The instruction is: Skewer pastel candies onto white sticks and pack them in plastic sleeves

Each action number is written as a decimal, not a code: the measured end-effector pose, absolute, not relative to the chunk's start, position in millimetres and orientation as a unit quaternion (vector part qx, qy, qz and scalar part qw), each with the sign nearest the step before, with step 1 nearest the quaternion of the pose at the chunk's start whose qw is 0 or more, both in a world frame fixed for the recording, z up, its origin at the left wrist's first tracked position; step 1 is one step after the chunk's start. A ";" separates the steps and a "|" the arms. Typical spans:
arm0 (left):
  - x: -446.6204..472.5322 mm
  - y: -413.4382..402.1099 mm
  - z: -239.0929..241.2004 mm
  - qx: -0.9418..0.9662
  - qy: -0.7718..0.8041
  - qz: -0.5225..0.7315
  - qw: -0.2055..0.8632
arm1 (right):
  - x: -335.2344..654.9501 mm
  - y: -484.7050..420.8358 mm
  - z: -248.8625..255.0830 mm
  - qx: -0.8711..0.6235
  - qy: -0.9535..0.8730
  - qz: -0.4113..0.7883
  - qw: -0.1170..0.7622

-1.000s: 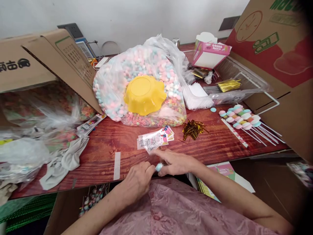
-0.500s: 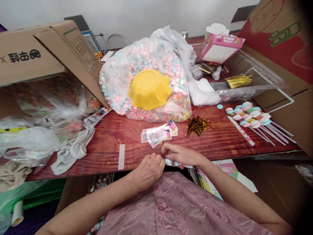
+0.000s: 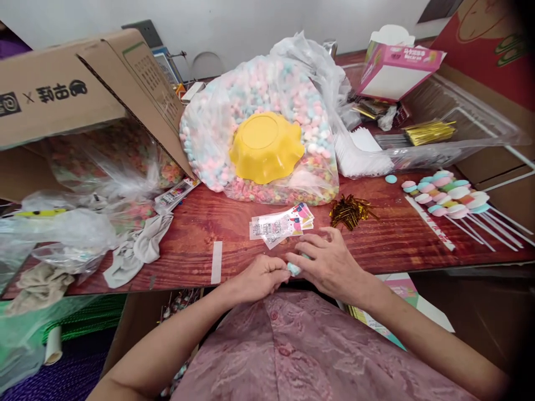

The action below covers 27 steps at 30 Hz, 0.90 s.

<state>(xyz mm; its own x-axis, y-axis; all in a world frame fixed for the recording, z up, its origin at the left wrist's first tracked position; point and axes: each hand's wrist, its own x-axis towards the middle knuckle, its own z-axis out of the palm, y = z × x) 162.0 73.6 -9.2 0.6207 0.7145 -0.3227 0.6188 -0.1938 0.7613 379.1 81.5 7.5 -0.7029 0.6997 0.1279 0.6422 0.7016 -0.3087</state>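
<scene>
Close to my body, at the table's front edge, my left hand (image 3: 263, 277) is closed in a pinch at the end of a marshmallow skewer (image 3: 294, 269) that seems to be in a clear wrapper. Its light blue end shows between the hands; the rest is covered. My right hand (image 3: 328, 264) curls over the skewer from the right, fingers partly apart, thumb hidden. Just beyond the fingers lie several printed clear bags (image 3: 278, 225). A bunch of gold twist ties (image 3: 350, 211) rests to their right.
A big bag of marshmallows (image 3: 209, 122) bears an upturned yellow bowl (image 3: 267, 147). Finished marshmallow skewers (image 3: 455, 195) lie at right, before a clear tray (image 3: 443, 150). An opened cardboard box (image 3: 50, 94), plastic bags and a grey cloth (image 3: 137, 248) occupy the left.
My right hand has lifted and turned, its fingers now over the skewer, more of which is covered. My left hand's fingers have shifted at the skewer's end. The view has moved slightly left.
</scene>
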 end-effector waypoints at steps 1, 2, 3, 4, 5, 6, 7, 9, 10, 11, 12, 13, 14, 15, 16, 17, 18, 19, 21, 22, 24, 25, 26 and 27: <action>163.1 73.4 -8.2 0.757 0.414 0.043 0.505 | 379.8 80.4 5.0 -0.361 -0.917 0.132 0.106; 164.6 72.2 -7.8 0.763 0.397 0.034 0.509 | 380.5 80.1 3.2 -0.354 -0.918 0.162 0.083; 166.1 70.1 -8.2 0.789 0.385 0.031 0.477 | 381.2 80.7 2.5 -0.346 -0.914 0.203 0.052; 167.5 67.5 -9.1 0.828 0.376 0.034 0.415 | 382.0 81.9 2.8 -0.343 -0.906 0.249 0.020; 168.5 64.9 -10.4 0.867 0.366 0.042 0.337 | 383.0 83.5 4.0 -0.345 -0.892 0.290 -0.007; 169.1 62.6 -11.9 0.897 0.356 0.052 0.258 | 384.6 85.3 5.7 -0.355 -0.877 0.324 -0.022; 169.1 61.1 -13.3 0.914 0.350 0.064 0.193 | 387.0 87.0 7.2 -0.372 -0.860 0.347 -0.023; 167.6 60.9 -15.4 0.920 0.358 0.093 0.129 | 396.0 89.8 7.2 -0.411 -0.833 0.369 0.022; 166.4 62.0 -15.9 0.913 0.369 0.113 0.130 | 403.3 91.1 4.8 -0.430 -0.823 0.366 0.067; 165.2 63.5 -16.1 0.900 0.386 0.135 0.149 | 412.3 92.5 0.7 -0.453 -0.812 0.348 0.121; 164.3 65.2 -16.2 0.879 0.408 0.160 0.186 | 422.5 94.3 -5.1 -0.480 -0.800 0.314 0.175; 164.0 66.7 -16.4 0.850 0.433 0.186 0.236 | 433.3 96.5 -11.9 -0.513 -0.787 0.261 0.221; 164.6 68.0 -16.6 0.809 0.459 0.214 0.299 | 443.7 99.0 -19.1 -0.545 -0.778 0.195 0.243; 166.4 69.0 -17.1 0.755 0.485 0.241 0.369 | 452.7 101.9 -26.0 -0.567 -0.777 0.132 0.240; 169.3 69.8 -17.8 0.690 0.507 0.267 0.442 | 459.6 104.9 -32.1 -0.573 -0.785 0.082 0.221; 173.2 70.3 -18.7 0.618 0.521 0.292 0.511 | 464.2 107.9 -36.8 -0.567 -0.799 0.046 0.194; 177.8 70.8 -19.5 0.545 0.527 0.315 0.571 | 466.5 110.8 -40.0 -0.551 -0.817 0.024 0.169; 182.7 71.1 -20.1 0.477 0.525 0.335 0.620 | 466.8 113.5 -41.8 -0.534 -0.832 0.011 0.150; 191.7 71.8 -20.4 0.375 0.512 0.364 0.681 | 463.8 117.5 -41.7 -0.511 -0.850 -0.009 0.130; 195.1 72.0 -20.0 0.344 0.506 0.373 0.698 | 461.5 118.5 -40.6 -0.507 -0.853 -0.017 0.124; 199.2 72.2 -18.8 0.312 0.500 0.377 0.715 | 456.4 116.9 -37.4 -0.505 -0.854 -0.016 0.122; 200.1 72.3 -18.1 0.306 0.501 0.375 0.717 | 453.3 114.1 -35.6 -0.505 -0.853 -0.002 0.134; 200.6 72.4 -17.6 0.301 0.505 0.373 0.718 | 449.5 110.1 -33.7 -0.505 -0.849 0.025 0.155; 200.8 72.7 -17.1 0.296 0.509 0.373 0.717 | 444.9 105.1 -31.8 -0.506 -0.840 0.066 0.187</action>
<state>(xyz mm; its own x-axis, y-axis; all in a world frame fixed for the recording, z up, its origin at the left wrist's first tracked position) 200.8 72.7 -17.1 0.2041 0.8368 -0.5080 -0.2337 0.5456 0.8048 444.9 105.1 -31.8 -0.4187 0.8739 0.2470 0.8247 0.4798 -0.2994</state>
